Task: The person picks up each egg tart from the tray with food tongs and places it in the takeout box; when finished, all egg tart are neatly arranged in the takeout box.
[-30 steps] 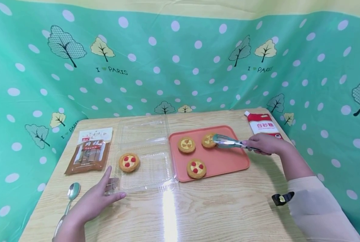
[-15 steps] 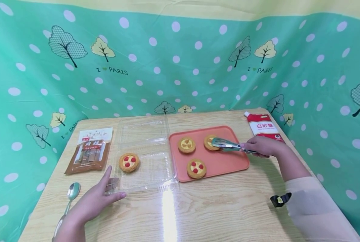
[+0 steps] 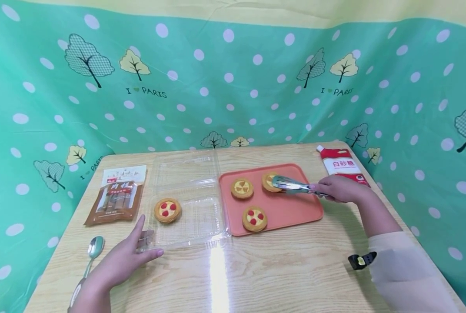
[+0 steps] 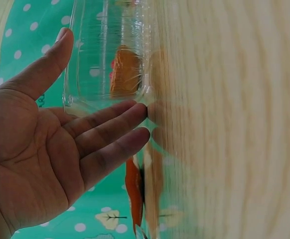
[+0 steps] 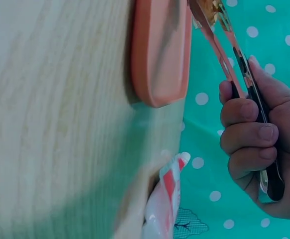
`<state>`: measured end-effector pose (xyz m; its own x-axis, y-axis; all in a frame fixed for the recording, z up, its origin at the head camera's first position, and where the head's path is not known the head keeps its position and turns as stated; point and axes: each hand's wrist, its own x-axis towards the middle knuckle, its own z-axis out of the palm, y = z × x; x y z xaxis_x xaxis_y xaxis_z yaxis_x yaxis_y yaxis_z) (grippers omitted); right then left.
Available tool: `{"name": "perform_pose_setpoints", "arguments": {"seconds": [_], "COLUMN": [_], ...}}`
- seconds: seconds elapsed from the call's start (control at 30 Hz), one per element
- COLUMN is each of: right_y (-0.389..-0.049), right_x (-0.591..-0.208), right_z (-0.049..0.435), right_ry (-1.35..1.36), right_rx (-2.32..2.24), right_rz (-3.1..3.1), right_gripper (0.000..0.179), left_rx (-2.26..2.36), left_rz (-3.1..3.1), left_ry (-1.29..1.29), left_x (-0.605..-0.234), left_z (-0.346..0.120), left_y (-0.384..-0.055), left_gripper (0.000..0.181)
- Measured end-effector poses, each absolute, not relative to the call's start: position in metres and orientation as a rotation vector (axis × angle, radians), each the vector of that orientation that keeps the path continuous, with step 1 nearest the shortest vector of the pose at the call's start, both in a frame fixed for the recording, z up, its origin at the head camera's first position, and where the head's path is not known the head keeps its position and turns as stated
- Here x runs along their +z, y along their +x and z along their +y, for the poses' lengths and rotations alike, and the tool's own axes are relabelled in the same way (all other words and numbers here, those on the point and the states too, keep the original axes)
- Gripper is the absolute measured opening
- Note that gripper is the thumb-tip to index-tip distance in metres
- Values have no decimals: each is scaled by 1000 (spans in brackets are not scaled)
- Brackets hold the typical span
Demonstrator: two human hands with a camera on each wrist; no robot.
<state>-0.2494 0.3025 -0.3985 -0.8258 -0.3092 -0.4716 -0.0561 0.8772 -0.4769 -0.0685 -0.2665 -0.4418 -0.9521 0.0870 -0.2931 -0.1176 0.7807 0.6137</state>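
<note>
My right hand (image 3: 336, 188) grips a pair of metal tongs (image 3: 295, 186) over the right part of a pink tray (image 3: 291, 213). Between the tongs' ends is a round tart (image 3: 270, 181), partly covered by them; the right wrist view shows this tart (image 5: 211, 10) against the curtain, apparently raised off the tray. Two more tarts, one with yellow pieces (image 3: 242, 189) and one with red berries (image 3: 254, 218), lie on the tray. With fingers extended, my left hand (image 3: 125, 256) rests against the near left corner of an opened clear plastic box (image 3: 194, 221). A red-berry tart (image 3: 167, 211) sits inside it at left.
At the left lie a brown packet (image 3: 117, 200) and a spoon (image 3: 94, 248), partly behind my left forearm. A red and white sugar bag (image 3: 340, 163) lies behind my right hand. A dotted green curtain (image 3: 233, 87) surrounds the wooden table (image 3: 276, 269).
The tongs and the tart in them shifted slightly right and nearer, then a little back to the left. My left hand stays where it was.
</note>
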Motion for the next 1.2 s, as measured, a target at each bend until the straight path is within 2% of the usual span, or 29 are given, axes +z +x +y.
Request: {"name": "perform_pose_setpoints", "arguments": {"seconds": [0.57,1.2], "right_y": [-240,-245], "right_x": [-364,-361], "right_z": [255,181], "right_ry": [-451,-745], "right_rx": [-628,-578], "right_rz": [2577,2520], "right_gripper": [42,40], "left_rx": [949,921], "left_rz": [2662,2646], "left_ry": [-28,-54], "left_x": [-441,-438], "left_z": [-266,-265], "left_y": [-68,-67], "left_gripper": [118,119]}}
